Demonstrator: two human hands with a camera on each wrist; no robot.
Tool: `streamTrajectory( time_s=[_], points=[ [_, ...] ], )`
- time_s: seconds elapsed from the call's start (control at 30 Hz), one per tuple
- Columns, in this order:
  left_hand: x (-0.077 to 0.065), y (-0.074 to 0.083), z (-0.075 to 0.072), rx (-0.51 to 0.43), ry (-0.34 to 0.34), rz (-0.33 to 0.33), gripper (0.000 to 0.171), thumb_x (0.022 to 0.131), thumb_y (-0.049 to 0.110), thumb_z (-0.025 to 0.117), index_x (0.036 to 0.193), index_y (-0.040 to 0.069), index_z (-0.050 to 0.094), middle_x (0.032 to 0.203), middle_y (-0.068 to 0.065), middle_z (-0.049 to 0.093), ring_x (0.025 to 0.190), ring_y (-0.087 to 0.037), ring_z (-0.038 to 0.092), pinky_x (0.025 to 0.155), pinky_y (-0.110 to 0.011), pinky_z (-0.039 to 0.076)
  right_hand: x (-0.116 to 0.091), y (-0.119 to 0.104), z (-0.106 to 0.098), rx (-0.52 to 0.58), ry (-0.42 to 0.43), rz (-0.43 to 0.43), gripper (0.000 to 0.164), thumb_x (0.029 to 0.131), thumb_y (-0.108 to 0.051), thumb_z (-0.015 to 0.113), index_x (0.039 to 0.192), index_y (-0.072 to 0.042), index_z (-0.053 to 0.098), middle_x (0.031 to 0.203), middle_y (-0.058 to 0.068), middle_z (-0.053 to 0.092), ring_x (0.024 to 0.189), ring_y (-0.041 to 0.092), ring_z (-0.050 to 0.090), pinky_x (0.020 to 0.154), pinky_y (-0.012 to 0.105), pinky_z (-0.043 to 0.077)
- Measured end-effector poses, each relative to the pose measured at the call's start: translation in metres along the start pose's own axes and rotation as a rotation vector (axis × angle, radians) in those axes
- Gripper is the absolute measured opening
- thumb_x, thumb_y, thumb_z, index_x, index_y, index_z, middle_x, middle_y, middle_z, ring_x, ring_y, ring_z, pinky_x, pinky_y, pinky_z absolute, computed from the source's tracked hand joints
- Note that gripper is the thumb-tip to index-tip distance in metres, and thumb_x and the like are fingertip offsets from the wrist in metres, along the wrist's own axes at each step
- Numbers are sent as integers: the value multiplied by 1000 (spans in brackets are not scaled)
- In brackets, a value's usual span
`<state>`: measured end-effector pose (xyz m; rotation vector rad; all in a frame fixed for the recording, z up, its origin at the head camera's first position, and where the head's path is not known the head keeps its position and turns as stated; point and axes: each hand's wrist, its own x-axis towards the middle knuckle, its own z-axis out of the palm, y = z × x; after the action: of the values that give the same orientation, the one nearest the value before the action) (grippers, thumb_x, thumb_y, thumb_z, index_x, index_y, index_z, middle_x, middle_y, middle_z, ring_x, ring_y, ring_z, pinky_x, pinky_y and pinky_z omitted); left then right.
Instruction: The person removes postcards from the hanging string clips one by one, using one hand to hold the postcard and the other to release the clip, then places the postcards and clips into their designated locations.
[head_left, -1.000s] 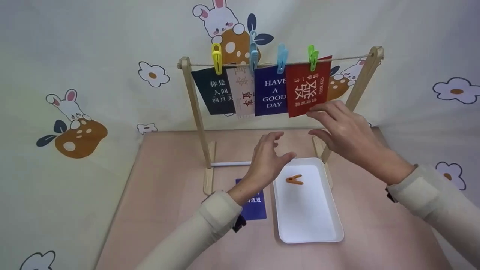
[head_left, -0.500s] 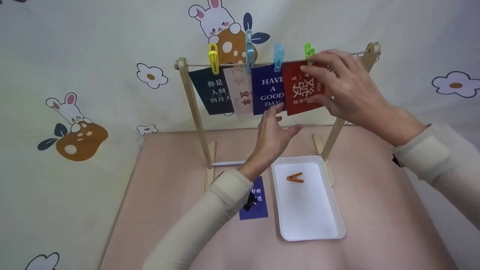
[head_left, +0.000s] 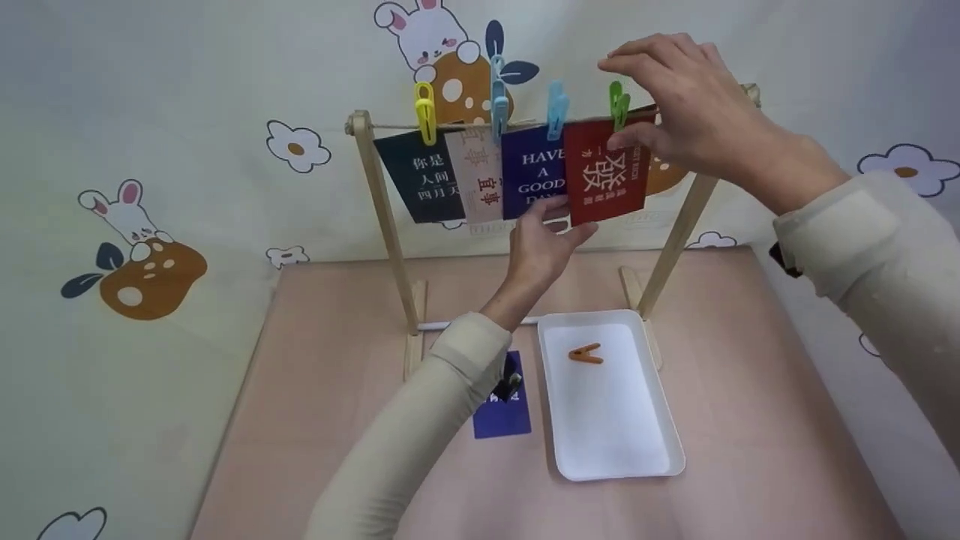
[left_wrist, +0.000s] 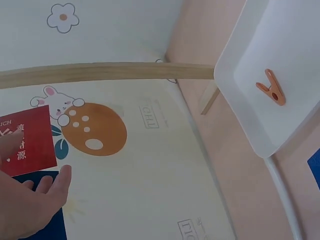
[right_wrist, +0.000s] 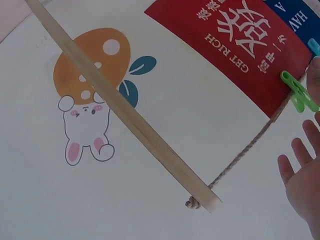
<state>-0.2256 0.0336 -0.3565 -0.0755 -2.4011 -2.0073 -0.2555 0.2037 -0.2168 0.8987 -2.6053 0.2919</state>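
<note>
A red card [head_left: 606, 172] hangs from the rope under a green clothespin [head_left: 619, 105]. My right hand [head_left: 694, 112] is around this clothespin, fingers spread above it and thumb near its lower end over the card. In the right wrist view the green clothespin [right_wrist: 299, 92] stands between thumb and fingers, with no clear grip on it. My left hand [head_left: 541, 244] is raised to the lower edges of the red card and the blue card [head_left: 531, 165], fingers parted. The left wrist view has its thumb in front of the red card [left_wrist: 32, 142]; contact cannot be told.
A dark green card [head_left: 424, 180] and a pale card [head_left: 480, 184] hang further left, with yellow [head_left: 425, 112] and light blue [head_left: 499, 109] clothespins nearby. On the table, an orange clothespin [head_left: 586, 353] lies in a white tray [head_left: 611, 427] beside another blue card [head_left: 502, 420].
My right hand has risen from the red card's lower edge to the green clothespin. My left hand has moved up from above the tray to the bottom of the hanging cards.
</note>
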Motion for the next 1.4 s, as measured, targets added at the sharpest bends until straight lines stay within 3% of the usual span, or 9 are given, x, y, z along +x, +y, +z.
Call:
streamTrajectory(
  time_s=[0.23, 0.33, 0.43, 0.57, 0.73, 0.97, 1.4],
  points=[
    [7, 4, 8, -91, 40, -46, 35, 88, 12, 77, 120, -1, 67, 117, -16, 72, 107, -23, 70, 84, -21, 59, 14, 3, -12, 65, -151, 173, 57, 95, -18, 68, 148, -8, 48, 145, 21, 52, 139, 41, 41, 122, 62, 22],
    [8, 6, 10, -94, 77, -98, 26, 90, 11, 75, 113, -1, 71, 108, -16, 75, 96, -20, 71, 78, -22, 60, 17, 3, -14, 91, -203, 213, 48, 100, -18, 62, 146, -8, 51, 144, 21, 54, 136, 41, 45, 119, 60, 33],
    [9, 6, 10, -118, 103, -149, 21, 90, 9, 74, 109, -1, 73, 104, -15, 76, 91, -19, 72, 76, -24, 61, 18, 1, -14, 101, -238, 233, 44, 102, -19, 57, 144, -8, 53, 141, 21, 57, 129, 41, 53, 106, 56, 50],
    [9, 5, 10, -161, 104, -150, 19, 90, 8, 73, 107, 0, 73, 105, -16, 75, 93, -21, 73, 75, -24, 62, 20, 0, -13, 121, -251, 246, 40, 104, -18, 53, 142, -6, 54, 135, 22, 60, 119, 41, 59, 101, 55, 53],
    [8, 3, 10, -187, 105, -129, 18, 90, 7, 73, 107, 0, 73, 105, -15, 75, 92, -20, 73, 75, -23, 62, 20, -1, -12, 161, -227, 285, 37, 105, -19, 51, 137, -3, 56, 129, 23, 62, 113, 40, 62, 99, 56, 54],
    [2, 3, 11, -199, 103, -113, 22, 91, 8, 72, 111, 1, 74, 111, -14, 74, 94, -18, 73, 75, -25, 62, 16, -5, -8, 188, -117, 280, 27, 103, -14, 54, 125, 0, 62, 120, 20, 65, 105, 36, 65, 95, 52, 57],
    [-6, 0, 9, -244, 103, -182, 27, 88, 7, 74, 114, 0, 74, 112, -16, 74, 96, -23, 74, 73, -25, 63, 10, -3, -10, 205, -6, 238, 22, 100, -11, 58, 118, 0, 65, 114, 18, 69, 106, 33, 66, 98, 51, 56]
  ],
)
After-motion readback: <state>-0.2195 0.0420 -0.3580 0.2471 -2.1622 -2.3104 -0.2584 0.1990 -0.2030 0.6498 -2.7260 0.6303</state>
